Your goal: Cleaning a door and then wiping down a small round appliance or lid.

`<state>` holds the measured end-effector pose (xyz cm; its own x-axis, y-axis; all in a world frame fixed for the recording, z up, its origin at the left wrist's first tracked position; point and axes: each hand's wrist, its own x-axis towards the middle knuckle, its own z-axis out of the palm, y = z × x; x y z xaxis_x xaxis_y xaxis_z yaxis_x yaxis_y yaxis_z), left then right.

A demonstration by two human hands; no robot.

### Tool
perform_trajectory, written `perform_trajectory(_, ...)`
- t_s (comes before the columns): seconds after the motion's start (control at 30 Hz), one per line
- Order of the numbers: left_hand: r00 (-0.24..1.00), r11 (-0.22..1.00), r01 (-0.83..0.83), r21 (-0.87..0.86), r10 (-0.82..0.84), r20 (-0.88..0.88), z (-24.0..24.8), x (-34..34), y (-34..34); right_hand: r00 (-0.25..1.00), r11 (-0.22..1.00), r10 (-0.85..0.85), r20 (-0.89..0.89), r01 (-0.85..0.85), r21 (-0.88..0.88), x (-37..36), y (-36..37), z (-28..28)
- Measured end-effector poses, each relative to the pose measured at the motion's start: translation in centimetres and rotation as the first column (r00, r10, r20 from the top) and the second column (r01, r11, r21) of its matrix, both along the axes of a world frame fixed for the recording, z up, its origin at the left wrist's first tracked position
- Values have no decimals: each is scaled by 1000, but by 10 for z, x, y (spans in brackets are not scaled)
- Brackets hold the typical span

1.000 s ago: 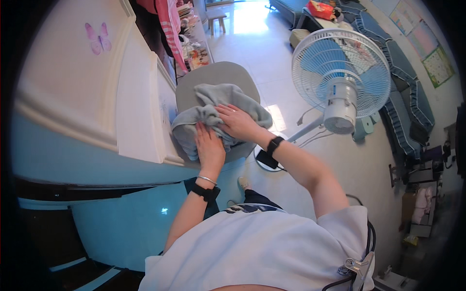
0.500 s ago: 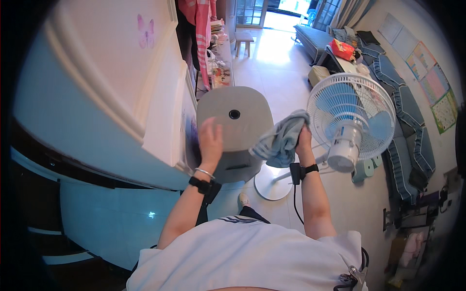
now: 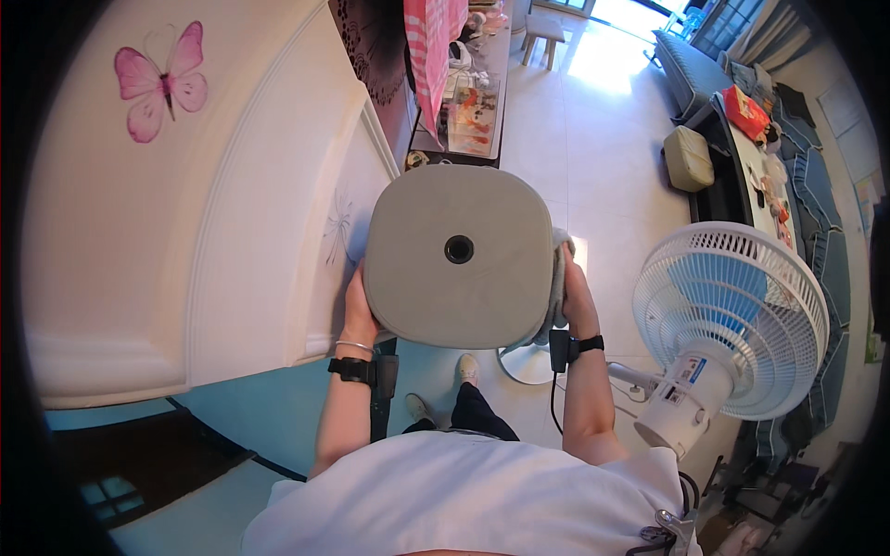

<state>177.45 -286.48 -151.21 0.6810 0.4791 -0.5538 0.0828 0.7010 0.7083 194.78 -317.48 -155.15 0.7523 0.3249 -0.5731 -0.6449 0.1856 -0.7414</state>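
Note:
A grey plastic stool (image 3: 445, 301) with a rounded square top and a dark round hole in its middle is between my hands, looking close and large. My left hand (image 3: 358, 310) grips its left side, fingers partly hidden behind the edge. My right hand (image 3: 578, 295) is closed on a grey-blue cloth (image 3: 559, 278), pressing it against the stool's right side. Most of the cloth is tucked out of sight between hand and stool. The stool's lower part is hidden under its top.
A white standing fan (image 3: 732, 320) is close on my right. White furniture with a pink butterfly (image 3: 165, 82) rises at my left. Further off are a cluttered shelf (image 3: 477, 111), a small wooden stool (image 3: 544, 32), a cream pouf (image 3: 688, 159), a low table and a blue sofa.
My left hand has moved from above the stool onto its left side. My right hand has brought the cloth to the right side. The stool appears larger, and the view has shifted left.

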Motion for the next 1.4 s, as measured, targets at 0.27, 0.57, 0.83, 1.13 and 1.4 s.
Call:
perform_trajectory(0.27,999,986,-45,162,45,6,48,-3,1,986,972,-139,89,118,204,-14,15,43)
perform_trajectory(0.57,924,795,-277,540,66,376,225,-59,-62,817,878,-378,435,167,449,-117,-35,203)
perform_trajectory(0.83,887,-109,-453,885,-160,434,238,-220,-103,745,926,-290,601,59,374,-283,-76,240)
perform_trajectory(1.13,686,920,-351,174,126,717,197,-387,-67,735,965,4,678,-180,191,-396,-87,261)
perform_trajectory(1.4,632,803,-587,-101,533,562,110,-566,-137,756,813,537,373,-582,9,-419,-2,239)
